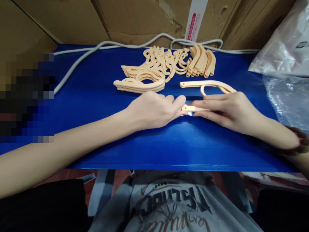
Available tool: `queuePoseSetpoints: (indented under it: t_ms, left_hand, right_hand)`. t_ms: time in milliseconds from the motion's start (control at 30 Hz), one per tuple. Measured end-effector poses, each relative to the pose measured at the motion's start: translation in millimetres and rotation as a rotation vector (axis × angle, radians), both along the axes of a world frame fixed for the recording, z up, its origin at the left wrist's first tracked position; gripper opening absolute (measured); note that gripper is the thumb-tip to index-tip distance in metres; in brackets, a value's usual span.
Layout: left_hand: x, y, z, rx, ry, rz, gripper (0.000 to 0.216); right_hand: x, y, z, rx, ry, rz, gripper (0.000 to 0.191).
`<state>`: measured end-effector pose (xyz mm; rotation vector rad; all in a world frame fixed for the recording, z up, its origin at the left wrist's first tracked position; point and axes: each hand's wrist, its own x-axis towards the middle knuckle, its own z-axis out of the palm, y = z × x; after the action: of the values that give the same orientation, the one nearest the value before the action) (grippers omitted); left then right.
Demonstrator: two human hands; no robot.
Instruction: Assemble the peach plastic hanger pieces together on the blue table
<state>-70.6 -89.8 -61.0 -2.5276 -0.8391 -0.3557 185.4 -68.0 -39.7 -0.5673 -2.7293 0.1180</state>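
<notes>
Your left hand [154, 108] and right hand [224, 108] pinch a peach plastic piece [193, 108] between their fingertips, mid-table on the blue table [96, 90]. Another piece [207, 85] lies just behind; stacked pieces [164, 66] sit toward the far edge, below cardboard boxes [135, 19].

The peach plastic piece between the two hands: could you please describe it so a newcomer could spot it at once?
On the blue table, look in front of the peach parts pile. The piece lies where the left hand and right hand meet. Unlike the lone arm behind it, fingers pinch it.
</notes>
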Motion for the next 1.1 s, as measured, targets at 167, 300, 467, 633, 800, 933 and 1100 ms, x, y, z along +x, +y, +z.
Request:
queuePoseSetpoints:
  t_ms: [167,300,467,633,800,933,1100]
  left_hand:
    - [-0.8,-1.0,1.2,0.154,0.056,-0.031,0.047]
    - [-1.2,-3.1,2.2,0.243,0.048,-0.081,0.046]
    - [-1.6,0.2,-0.5,0.226,-0.036,-0.137,0.039]
    - [-2.7,5.7,-4.8,0.144,-0.105,-0.176,0.032]
    - [-6.0,11.7,-7.5,-0.044,-0.186,-0.176,0.028]
    - [-7.8,15.7,-8.2,-0.182,-0.226,-0.179,0.028]
    - [-6.5,15.7,-9.0,-0.172,-0.242,-0.19,0.028]
  right_hand:
    - [1.1,4.3,-1.5,-0.148,0.003,0.03,0.03]
    - [1.4,5.8,-2.5,-0.221,0.009,0.032,0.031]
    - [1.1,5.5,-3.5,-0.25,0.002,0.039,0.031]
    - [0.1,4.1,-5.5,-0.213,-0.02,0.042,0.031]
    - [-1.0,3.6,-9.8,-0.044,-0.04,0.012,0.032]
    - [-1.5,4.0,-12.2,-0.008,-0.049,-0.001,0.032]
    - [-1.9,3.0,-11.8,0.034,-0.053,0.017,0.031]
